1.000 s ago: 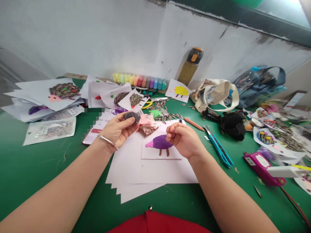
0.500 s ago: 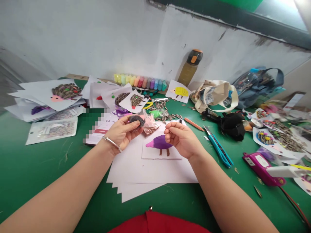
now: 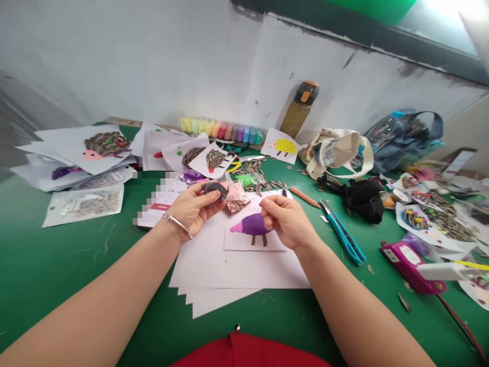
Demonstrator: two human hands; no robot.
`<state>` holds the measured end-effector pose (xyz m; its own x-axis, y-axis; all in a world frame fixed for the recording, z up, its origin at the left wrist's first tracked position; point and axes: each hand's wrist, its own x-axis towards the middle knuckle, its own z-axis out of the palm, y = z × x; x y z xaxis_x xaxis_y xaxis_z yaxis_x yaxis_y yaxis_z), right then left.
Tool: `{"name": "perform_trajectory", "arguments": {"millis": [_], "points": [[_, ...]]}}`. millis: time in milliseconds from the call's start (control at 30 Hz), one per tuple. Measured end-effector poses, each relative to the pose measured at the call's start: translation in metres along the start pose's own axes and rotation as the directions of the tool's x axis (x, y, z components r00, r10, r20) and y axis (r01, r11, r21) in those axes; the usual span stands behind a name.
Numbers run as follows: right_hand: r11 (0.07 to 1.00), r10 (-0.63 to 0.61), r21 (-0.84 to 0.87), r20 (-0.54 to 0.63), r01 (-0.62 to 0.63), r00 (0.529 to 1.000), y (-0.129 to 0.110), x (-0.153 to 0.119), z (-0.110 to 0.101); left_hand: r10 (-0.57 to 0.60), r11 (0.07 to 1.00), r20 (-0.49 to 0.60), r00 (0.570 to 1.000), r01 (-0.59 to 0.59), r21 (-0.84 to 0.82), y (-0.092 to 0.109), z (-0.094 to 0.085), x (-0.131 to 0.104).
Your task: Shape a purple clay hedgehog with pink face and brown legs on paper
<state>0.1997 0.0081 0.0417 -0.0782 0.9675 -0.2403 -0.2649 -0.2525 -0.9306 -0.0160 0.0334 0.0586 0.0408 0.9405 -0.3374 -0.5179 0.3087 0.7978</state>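
Note:
Between the thumb and fingers of my left hand (image 3: 193, 210) is a lump of black modelling clay (image 3: 216, 191), perhaps in its wrapper. My right hand (image 3: 287, 218) is closed in a pinch, thumb against forefinger; anything between the tips is too small to make out. Below the hands lies a white card (image 3: 239, 242) bearing a purple clay hedgehog (image 3: 252, 224) with a pink snout and two brown legs. My right fingers hide its right end. The card rests on a stack of white paper (image 3: 206, 270). Bags of pink and brown clay (image 3: 236, 201) lie just behind.
A blue utility knife (image 3: 344, 234) and an orange stick (image 3: 304, 197) lie to the right, with a magenta device (image 3: 408, 265) farther over. Sunflower seeds (image 3: 263, 178) are scattered behind. Finished hedgehog cards (image 3: 95, 145) are piled left; a bottle (image 3: 300, 109) stands against the wall.
My right fingers have curled in slightly more, still pinched beside the card. My left hand keeps the black clay in nearly the same place. The view has shifted very slightly.

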Motion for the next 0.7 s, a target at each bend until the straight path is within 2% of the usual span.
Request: {"name": "perform_trajectory", "arguments": {"millis": [333, 467, 567, 700], "points": [[0.999, -0.011, -0.039, -0.089, 0.007, 0.996, -0.002, 0.007, -0.002, -0.069, 0.997, 0.04, 0.997, 0.068, 0.026, -0.007, 0.004, -0.006], [0.968, -0.081, -0.243, -0.071, 0.061, 0.994, -0.01, 0.023, 0.004, -0.031, 0.999, 0.016, 0.999, 0.031, 0.012, -0.003, 0.002, -0.004], [0.888, -0.147, -0.444, -0.019, 0.123, 0.989, -0.013, 0.042, 0.01, 0.008, 1.0, -0.009, 1.0, -0.008, -0.007, -0.001, -0.002, 0.0], [0.842, -0.149, -0.528, -0.031, 0.111, 0.988, -0.006, 0.069, 0.014, 0.02, 1.0, -0.026, 0.999, -0.02, -0.022, -0.001, -0.004, 0.004]]}}
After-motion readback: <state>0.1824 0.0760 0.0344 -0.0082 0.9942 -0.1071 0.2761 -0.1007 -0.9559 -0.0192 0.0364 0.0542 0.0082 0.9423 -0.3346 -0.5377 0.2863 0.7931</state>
